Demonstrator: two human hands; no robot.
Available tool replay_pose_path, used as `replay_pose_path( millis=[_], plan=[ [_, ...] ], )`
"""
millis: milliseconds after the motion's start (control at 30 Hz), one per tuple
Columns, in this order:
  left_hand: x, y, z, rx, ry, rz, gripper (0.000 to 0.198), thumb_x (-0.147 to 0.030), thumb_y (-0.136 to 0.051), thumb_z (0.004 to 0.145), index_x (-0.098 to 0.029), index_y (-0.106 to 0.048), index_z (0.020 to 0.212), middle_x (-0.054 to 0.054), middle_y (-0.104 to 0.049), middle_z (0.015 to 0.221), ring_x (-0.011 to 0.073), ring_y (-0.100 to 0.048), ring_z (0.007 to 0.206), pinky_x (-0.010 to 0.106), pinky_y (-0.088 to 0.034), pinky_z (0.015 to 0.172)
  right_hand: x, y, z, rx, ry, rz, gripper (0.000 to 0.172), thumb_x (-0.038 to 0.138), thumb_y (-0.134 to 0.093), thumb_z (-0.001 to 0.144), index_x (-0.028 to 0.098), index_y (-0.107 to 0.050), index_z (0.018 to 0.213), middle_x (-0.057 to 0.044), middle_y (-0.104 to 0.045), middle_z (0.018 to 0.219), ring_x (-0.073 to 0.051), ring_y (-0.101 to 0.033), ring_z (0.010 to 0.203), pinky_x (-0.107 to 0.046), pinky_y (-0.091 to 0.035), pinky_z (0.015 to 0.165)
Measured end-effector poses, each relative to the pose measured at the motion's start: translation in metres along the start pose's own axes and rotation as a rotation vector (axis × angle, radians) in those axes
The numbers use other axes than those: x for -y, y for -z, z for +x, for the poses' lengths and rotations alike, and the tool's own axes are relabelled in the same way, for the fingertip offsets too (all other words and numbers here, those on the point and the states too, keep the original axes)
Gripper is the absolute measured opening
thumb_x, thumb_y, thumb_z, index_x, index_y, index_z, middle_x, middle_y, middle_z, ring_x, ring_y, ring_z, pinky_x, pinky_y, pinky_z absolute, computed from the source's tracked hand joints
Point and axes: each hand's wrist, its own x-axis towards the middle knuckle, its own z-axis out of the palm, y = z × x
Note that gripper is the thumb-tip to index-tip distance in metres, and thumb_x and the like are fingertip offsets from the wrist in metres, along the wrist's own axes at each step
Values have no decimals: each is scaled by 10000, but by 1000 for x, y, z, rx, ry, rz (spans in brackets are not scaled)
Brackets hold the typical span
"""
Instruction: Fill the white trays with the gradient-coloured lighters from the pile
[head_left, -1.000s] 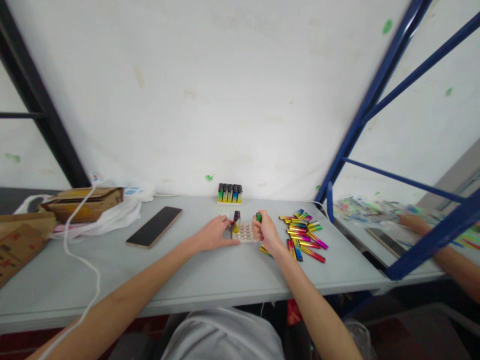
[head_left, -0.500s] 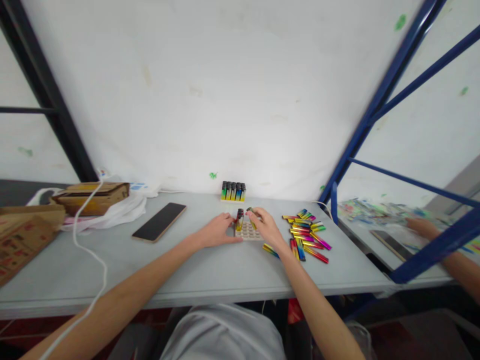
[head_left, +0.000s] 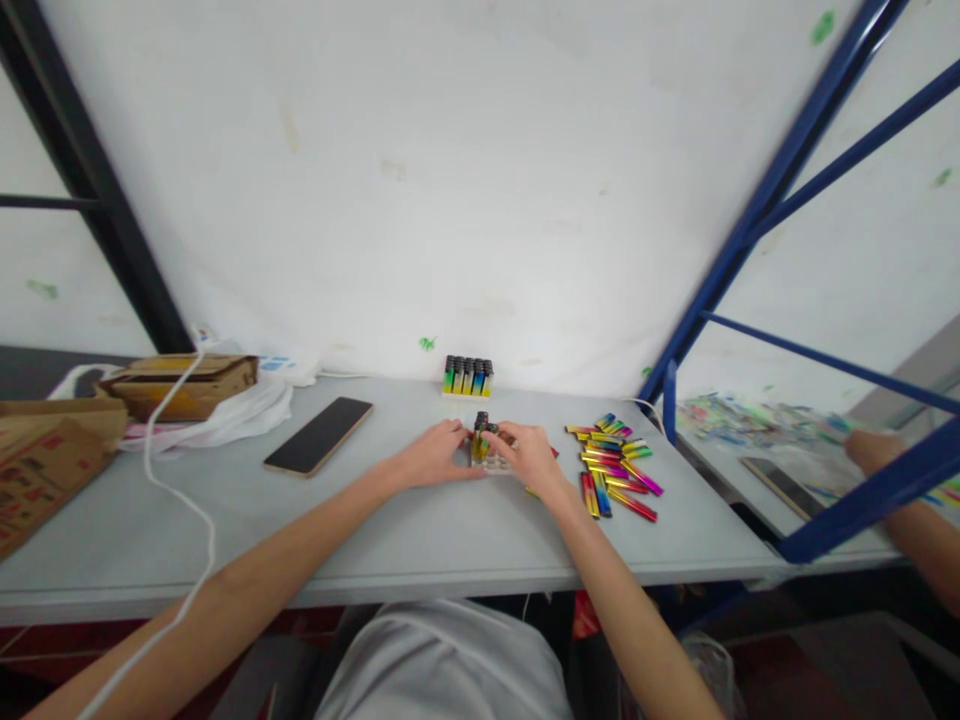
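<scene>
- Left hand (head_left: 439, 456): I have it at the left end of the pale pitted tray (head_left: 501, 466), thumb along the near edge, fingers toward the far corner. Thumb and fingers stand apart; whether they grip or merely bracket the tray, I cannot tell.
- Right hand (head_left: 531, 458): over the tray's right part, fingers bent, thumb reaching to the standing lighters (head_left: 479, 443). Pinching one or pressing on it: I cannot tell.
- Standing lighters: upright in the tray's left end, between the hands, dark tops up, yellow bodies.
- Tray: flat on the worktop (head_left: 390, 545); its right end is partly hidden from me by the right hand.
- Loose metallic-coloured pieces (head_left: 619, 468): strewn to the right of the right hand, lying flat.
- Filled rack (head_left: 467, 380): behind the tray, close to the wall (head_left: 480, 190); black-topped lighters in rows.
- Phone (head_left: 319, 436): left of the left hand, well apart from it.
- Cardboard box (head_left: 187, 388): far left, beside a white plastic bag (head_left: 251, 412).
</scene>
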Motion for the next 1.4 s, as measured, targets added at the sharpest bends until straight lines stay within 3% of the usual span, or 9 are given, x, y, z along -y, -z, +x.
replay_pose_path(
  millis=[200,400,500,700,767,900,1033,1233,1400],
  plan=[
    [-1,-1,-1,-13,7,-25,542,-694,-754,847,-187,-727,1037,124,-720,1051,321,-661,1010,401,-522,912,1,-2,-1,75,9,-74,283,429,-682,1032,240,-716,825,-43,-765,768,-211,-657,679,-285,-402,686],
    [-4,3,-1,15,6,4,515,-662,-746,871,-180,-710,1049,136,-705,1069,329,-657,1021,407,-524,914,-5,2,1,156,53,-171,354,449,-666,1041,209,-741,791,-68,-770,793,-204,-653,714,-289,-402,707],
    [-4,4,-1,20,18,25,535,-676,-732,870,-168,-709,1034,145,-697,1069,337,-658,1020,419,-528,928,-16,22,3,191,70,-118,302,433,-639,1056,210,-782,914,-56,-800,893,-198,-690,805,-282,-444,763],
    [-3,5,0,6,30,-15,578,-721,-728,837,-182,-729,1047,137,-707,1048,330,-669,995,409,-541,922,-66,83,-4,61,-213,-366,99,202,-715,958,163,-805,970,-131,-809,1033,-234,-724,935,-353,-510,929],
    [-3,5,1,5,29,-15,581,-727,-722,837,-185,-732,1047,137,-709,1048,330,-672,997,407,-542,929,-80,94,-8,55,-240,-401,132,217,-735,943,155,-813,1030,-156,-807,1103,-259,-734,994,-378,-514,969],
    [-3,5,1,-4,34,-25,588,-731,-728,823,-184,-736,1037,139,-710,1037,340,-676,994,419,-547,928,-90,85,-11,161,-230,-356,185,324,-771,937,176,-817,1038,-138,-819,1073,-271,-746,953,-379,-536,909],
    [-3,4,1,-7,33,-27,599,-750,-712,820,-186,-736,1021,138,-713,1035,338,-676,983,430,-554,925,-85,66,-7,218,-243,-379,80,243,-772,916,174,-780,955,-108,-809,967,-238,-730,883,-321,-515,810],
    [-4,6,0,2,33,-24,585,-740,-715,827,-184,-728,1008,142,-711,1042,336,-676,984,424,-553,924,-77,72,-8,35,-277,-220,98,269,-694,960,195,-690,1025,-52,-772,880,-203,-700,788,-317,-493,787],
    [-3,6,-1,-2,21,-19,594,-736,-716,838,-173,-732,1027,144,-713,1035,335,-673,990,418,-547,920,-58,75,0,-197,-255,192,353,555,-692,903,219,-697,1011,38,-646,672,-165,-563,582,-299,-454,625]
  ],
)
